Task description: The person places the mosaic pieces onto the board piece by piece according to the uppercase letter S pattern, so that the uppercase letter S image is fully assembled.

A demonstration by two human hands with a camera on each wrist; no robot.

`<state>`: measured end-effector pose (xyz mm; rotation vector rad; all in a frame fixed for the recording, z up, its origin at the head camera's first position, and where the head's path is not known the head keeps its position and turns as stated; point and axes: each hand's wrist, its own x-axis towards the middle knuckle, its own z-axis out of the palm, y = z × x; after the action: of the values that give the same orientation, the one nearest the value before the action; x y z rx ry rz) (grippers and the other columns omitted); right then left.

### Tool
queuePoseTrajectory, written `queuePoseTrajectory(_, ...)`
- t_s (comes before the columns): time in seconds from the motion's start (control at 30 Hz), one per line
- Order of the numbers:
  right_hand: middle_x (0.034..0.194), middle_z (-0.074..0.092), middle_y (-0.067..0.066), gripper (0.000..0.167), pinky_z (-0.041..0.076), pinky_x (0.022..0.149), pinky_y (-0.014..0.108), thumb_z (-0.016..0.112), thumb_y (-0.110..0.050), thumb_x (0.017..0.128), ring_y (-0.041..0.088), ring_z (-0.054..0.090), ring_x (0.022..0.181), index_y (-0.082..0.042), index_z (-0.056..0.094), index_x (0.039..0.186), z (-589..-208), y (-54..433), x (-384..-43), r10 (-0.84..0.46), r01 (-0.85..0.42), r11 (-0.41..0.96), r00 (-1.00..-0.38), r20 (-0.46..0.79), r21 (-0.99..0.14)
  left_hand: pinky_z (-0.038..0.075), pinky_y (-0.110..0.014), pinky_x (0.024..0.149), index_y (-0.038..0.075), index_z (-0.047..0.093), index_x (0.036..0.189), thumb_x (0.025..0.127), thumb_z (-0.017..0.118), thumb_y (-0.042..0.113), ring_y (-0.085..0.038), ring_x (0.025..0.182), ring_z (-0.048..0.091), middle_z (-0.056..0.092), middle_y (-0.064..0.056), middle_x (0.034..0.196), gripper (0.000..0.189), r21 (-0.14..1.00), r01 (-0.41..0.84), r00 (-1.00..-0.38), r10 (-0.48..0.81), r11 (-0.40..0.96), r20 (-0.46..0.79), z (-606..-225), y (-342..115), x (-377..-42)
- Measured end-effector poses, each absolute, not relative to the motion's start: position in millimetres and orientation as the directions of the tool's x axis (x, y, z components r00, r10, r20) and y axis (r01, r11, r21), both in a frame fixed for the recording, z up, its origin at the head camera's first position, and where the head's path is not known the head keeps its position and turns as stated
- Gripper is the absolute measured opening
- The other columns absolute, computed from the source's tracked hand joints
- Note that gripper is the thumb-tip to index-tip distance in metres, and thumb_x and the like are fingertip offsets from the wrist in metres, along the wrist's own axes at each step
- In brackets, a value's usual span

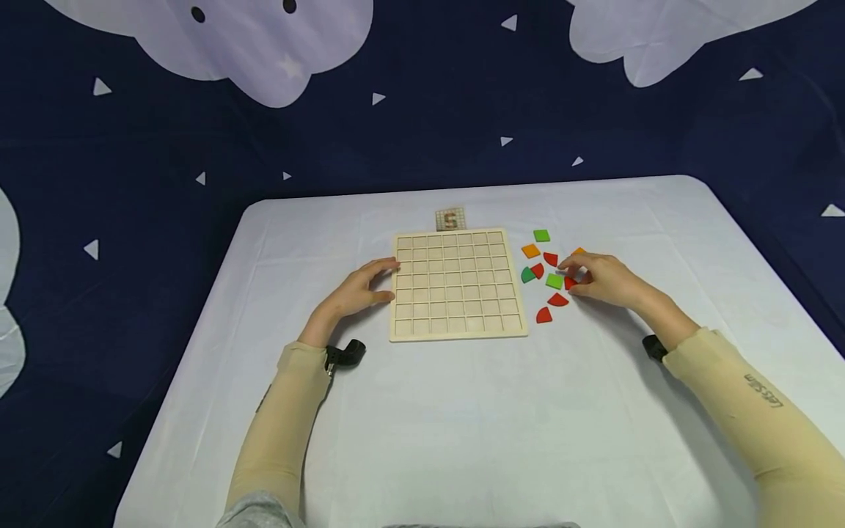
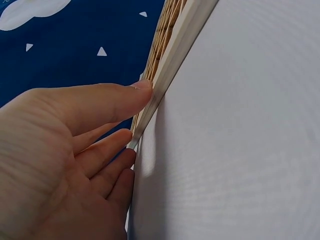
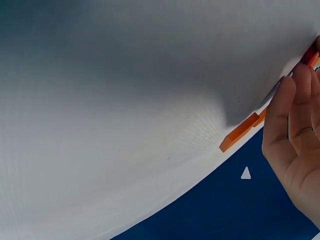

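Observation:
A pale wooden grid board (image 1: pixel 458 284) lies flat on the table. My left hand (image 1: pixel 359 288) touches its left edge with thumb and fingertips, fingers fairly straight; in the left wrist view the thumb (image 2: pixel 112 100) rests against the board's side. To the right of the board, my right hand (image 1: pixel 609 280) is low over scattered flat pieces, thumb and fingers apart. A red piece (image 1: pixel 570 283) lies between them, partly covered, by the thumb tip. The right wrist view shows a red piece (image 3: pixel 310 56) at the fingertips. Close by are a light green square (image 1: pixel 554 281) and a red quarter-round (image 1: pixel 551 259).
A small pattern card (image 1: pixel 450 219) lies behind the board. Other loose pieces include an orange square (image 1: pixel 531 251), a green square (image 1: pixel 541 235), a dark green piece (image 1: pixel 527 275) and a red quarter-round (image 1: pixel 544 315). A white cloth (image 1: pixel 449 425) covers the table.

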<state>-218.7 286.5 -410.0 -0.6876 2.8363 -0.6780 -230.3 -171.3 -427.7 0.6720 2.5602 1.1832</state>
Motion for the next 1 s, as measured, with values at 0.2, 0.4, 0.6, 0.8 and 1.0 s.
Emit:
queuePoseTrajectory(0.2, 0.101, 0.063, 0.014, 0.032, 0.047, 0.076, 0.042, 0.071, -0.003, 0.081, 0.024, 0.056, 0.081, -0.001, 0.063, 0.112, -409.2, 284.5, -218.9, -0.453, -0.387, 0.799, -0.89, -0.039, -0.46, 0.015, -0.042, 0.113, 0.003, 0.044, 0.14, 0.084, 0.069, 0.005, -0.028, 0.139, 0.022, 0.032, -0.013, 0.149, 0.061, 0.776, 0.298, -0.868, 0.496, 0.557, -0.022, -428.1, -171.9, -229.8)
queuePoseTrajectory(0.4, 0.109, 0.062, 0.019, 0.035, 0.05, 0.072, 0.04, 0.067, -0.004, 0.083, 0.03, 0.06, 0.087, 0.003, 0.061, 0.116, -397.0, 285.4, -218.4, -0.378, -0.297, 0.792, -0.925, -0.045, -0.534, 0.015, -0.042, 0.113, 0.002, 0.044, 0.139, 0.084, 0.069, 0.006, -0.029, 0.139, 0.022, 0.032, -0.014, 0.149, 0.06, 0.775, 0.305, -0.865, 0.501, 0.553, -0.018, -427.6, -172.2, -229.8)
queuePoseTrajectory(0.6, 0.113, 0.061, 0.019, 0.035, 0.05, 0.066, 0.03, 0.066, -0.007, 0.085, 0.035, 0.059, 0.095, 0.001, 0.061, 0.119, -373.9, 279.9, -224.8, -0.316, -0.272, 0.765, -0.948, 0.028, -0.584, 0.016, -0.043, 0.113, 0.002, 0.044, 0.139, 0.084, 0.069, 0.006, -0.029, 0.139, 0.022, 0.032, -0.014, 0.149, 0.06, 0.781, 0.305, -0.864, 0.503, 0.546, -0.014, -428.0, -172.9, -229.5)
queuePoseTrajectory(0.8, 0.116, 0.06, 0.013, 0.035, 0.048, 0.064, 0.018, 0.066, -0.012, 0.087, 0.029, 0.059, 0.095, -0.004, 0.061, 0.121, -362.5, 264.6, -235.6, -0.262, -0.257, 0.723, -0.961, 0.09, -0.641, 0.016, -0.04, 0.113, 0.001, 0.043, 0.14, 0.085, 0.069, 0.006, -0.027, 0.139, 0.023, 0.032, -0.014, 0.149, 0.061, 0.777, 0.306, -0.866, 0.5, 0.55, -0.013, -428.3, -172.3, -229.9)
queuePoseTrajectory(1.0, 0.12, 0.058, 0.01, 0.039, 0.048, 0.067, 0.021, 0.066, -0.016, 0.088, 0.025, 0.057, 0.098, -0.007, 0.06, 0.125, -364.9, 240.5, -247.6, -0.218, -0.23, 0.676, -0.97, 0.108, -0.701, 0.015, -0.038, 0.114, 0.0, 0.04, 0.141, 0.085, 0.069, 0.007, -0.027, 0.139, 0.023, 0.032, -0.014, 0.149, 0.064, 0.763, 0.32, -0.863, 0.505, 0.562, -0.01, -428.6, -171.8, -230.8)
